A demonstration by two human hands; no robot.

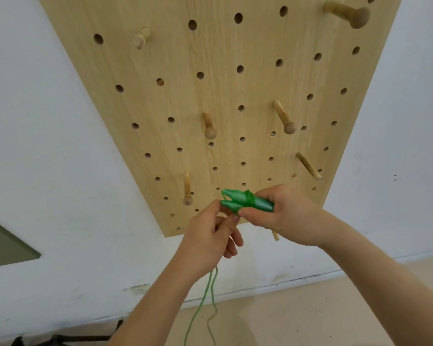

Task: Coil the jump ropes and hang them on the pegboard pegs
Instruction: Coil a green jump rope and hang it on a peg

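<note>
My right hand [283, 216] grips the two green jump rope handles [248, 202] side by side, with a few turns of green cord wound round their middle. My left hand [210, 233] pinches the green cord [210, 293] just below the handle tips. Two strands of that cord hang down past my left wrist toward the floor. Both hands are in front of the lower edge of the wooden pegboard [223, 83]. Bare wooden pegs stick out of it, the nearest ones at the lower left [187, 188] and to the right [308, 166].
More bare pegs [284, 117] [209, 126] [348, 12] sit higher on the board. The white wall [60, 146] surrounds the board. A wooden floor [310, 308] lies below. Dark straps [60, 339] lie on the floor at the bottom left.
</note>
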